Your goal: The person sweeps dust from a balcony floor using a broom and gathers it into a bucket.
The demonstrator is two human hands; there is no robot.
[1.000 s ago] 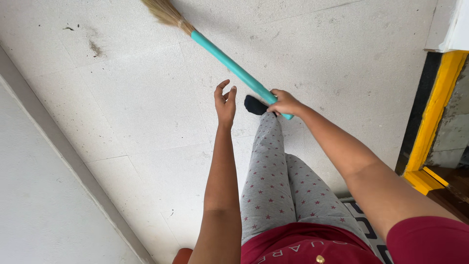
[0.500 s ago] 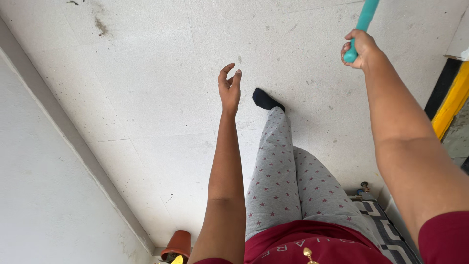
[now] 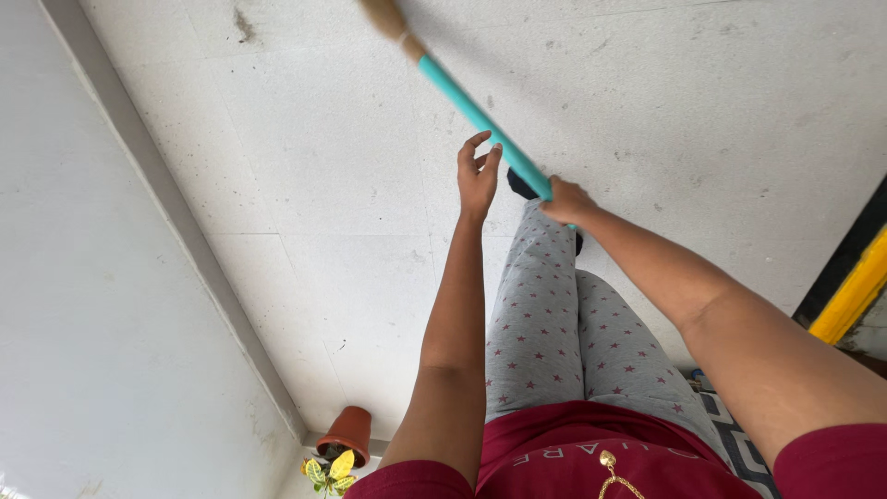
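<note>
Head view: both arms reach forward and down over the floor (image 3: 305, 185). The right hand (image 3: 565, 201) is closed around the broom (image 3: 480, 115) handle's lower end. The left hand (image 3: 478, 171), fingers loosely spread, hovers just beside the handle, holding nothing. The bristles are cut off at the top edge.

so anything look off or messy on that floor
Mostly fine. The pale concrete floor has a dark smudge near its top edge, short of the straw broom with the teal handle held in the right hand.
</note>
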